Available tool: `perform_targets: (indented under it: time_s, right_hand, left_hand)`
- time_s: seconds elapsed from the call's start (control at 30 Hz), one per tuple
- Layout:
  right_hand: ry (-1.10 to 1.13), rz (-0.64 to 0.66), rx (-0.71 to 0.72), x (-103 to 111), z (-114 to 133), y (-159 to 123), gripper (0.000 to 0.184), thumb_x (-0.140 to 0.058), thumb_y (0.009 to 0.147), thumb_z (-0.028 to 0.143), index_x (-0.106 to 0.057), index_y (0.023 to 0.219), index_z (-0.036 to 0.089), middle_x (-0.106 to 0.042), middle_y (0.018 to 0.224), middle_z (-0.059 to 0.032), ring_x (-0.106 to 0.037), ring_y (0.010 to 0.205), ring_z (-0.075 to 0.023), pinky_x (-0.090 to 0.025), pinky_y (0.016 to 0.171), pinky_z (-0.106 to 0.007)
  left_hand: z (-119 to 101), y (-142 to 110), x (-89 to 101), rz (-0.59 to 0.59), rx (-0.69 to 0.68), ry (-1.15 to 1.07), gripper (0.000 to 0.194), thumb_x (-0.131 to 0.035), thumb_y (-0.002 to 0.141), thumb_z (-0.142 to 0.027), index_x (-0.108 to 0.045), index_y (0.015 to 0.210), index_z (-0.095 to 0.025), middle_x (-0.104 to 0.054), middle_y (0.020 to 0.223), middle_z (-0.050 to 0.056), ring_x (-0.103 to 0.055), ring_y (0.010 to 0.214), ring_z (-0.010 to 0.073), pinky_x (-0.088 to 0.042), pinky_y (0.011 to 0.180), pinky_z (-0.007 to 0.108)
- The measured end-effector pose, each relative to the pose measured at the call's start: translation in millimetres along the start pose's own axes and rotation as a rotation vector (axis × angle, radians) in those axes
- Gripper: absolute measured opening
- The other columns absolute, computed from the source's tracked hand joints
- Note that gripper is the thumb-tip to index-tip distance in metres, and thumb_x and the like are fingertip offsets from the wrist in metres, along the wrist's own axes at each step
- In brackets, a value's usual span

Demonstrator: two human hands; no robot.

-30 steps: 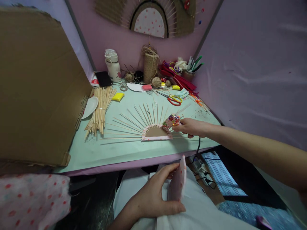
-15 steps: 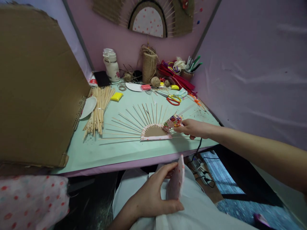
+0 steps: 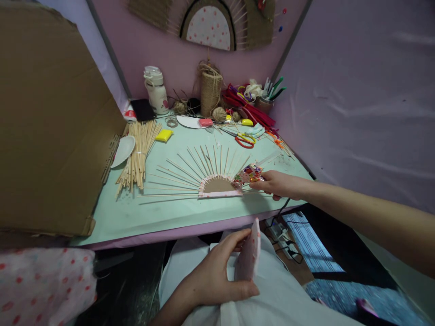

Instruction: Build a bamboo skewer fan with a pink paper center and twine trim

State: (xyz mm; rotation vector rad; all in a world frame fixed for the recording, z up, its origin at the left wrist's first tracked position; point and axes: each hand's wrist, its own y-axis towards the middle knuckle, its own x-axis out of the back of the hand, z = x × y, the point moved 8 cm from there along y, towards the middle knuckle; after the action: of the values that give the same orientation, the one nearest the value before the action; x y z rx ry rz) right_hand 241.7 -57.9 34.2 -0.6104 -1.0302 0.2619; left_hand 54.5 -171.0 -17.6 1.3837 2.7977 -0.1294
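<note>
My right hand (image 3: 277, 184) is wrapped round a glue gun (image 3: 249, 174) with a colourful pattern. Its nozzle end is at the right side of a half-round cardboard piece (image 3: 219, 185) on the table; I cannot tell whether they touch. That piece has a dotted cloth border, and thin wooden sticks (image 3: 175, 168) fan out from its curved edge. Above my lap, my left hand (image 3: 217, 271) grips a flat panel covered in dotted cloth (image 3: 249, 256) between thumb and fingers, its edge turned up.
A bundle of sticks (image 3: 137, 154) lies left, beside a large cardboard sheet (image 3: 50, 122). Scissors (image 3: 244, 140), a twine roll (image 3: 210, 93), a bottle (image 3: 157, 90) and red strips (image 3: 249, 108) are at the back. A power strip (image 3: 282, 235) sits below the table edge.
My right hand and the glue gun have shifted very slightly right. The view has tilted a little; my left hand keeps the panel in about the same pose.
</note>
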Motion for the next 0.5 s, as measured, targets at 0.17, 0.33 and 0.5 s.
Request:
perform_targets:
  time_s: [0.17, 0.33, 0.5]
  right_hand:
    - [0.036, -0.005, -0.030, 0.6, -4.0, -1.4, 0.038, -0.061, 0.080, 0.057, -0.055, 0.081, 0.019, -0.047, 0.067, 0.0016, -0.046, 0.051, -0.0090, -0.031, 0.043, -0.020]
    - [0.071, -0.015, -0.032, -0.3, -8.5, -1.6, 0.037, -0.062, 0.078, 0.055, -0.059, 0.084, 0.019, -0.048, 0.065, 0.0012, -0.046, 0.054, -0.0104, -0.033, 0.045, -0.020]
    - [0.048, -0.001, -0.019, -2.8, -6.8, -5.0, 0.033, -0.059, 0.081, 0.050, -0.061, 0.088, 0.018, -0.045, 0.064, 0.0018, -0.043, 0.053, -0.0098, -0.036, 0.046, -0.021]
  left_hand:
    - [2.5, -0.4, -0.8, 0.002, -0.003, 0.006, 0.093, -0.082, 0.066, -0.037, -0.036, 0.146, -0.025, -0.041, 0.150, 0.010, -0.045, 0.131, 0.0298, -0.037, 0.110, 0.041]
    - [3.8, 0.4, -0.4, 0.001, 0.011, 0.012, 0.093, -0.082, 0.065, -0.040, -0.038, 0.146, -0.023, -0.041, 0.149, 0.011, -0.044, 0.132, 0.0318, -0.036, 0.110, 0.043]
    - [4.0, 0.8, -0.7, 0.001, 0.014, 0.018, 0.093, -0.081, 0.066, -0.040, -0.037, 0.146, -0.023, -0.041, 0.149, 0.011, -0.044, 0.131, 0.0313, -0.036, 0.110, 0.042]
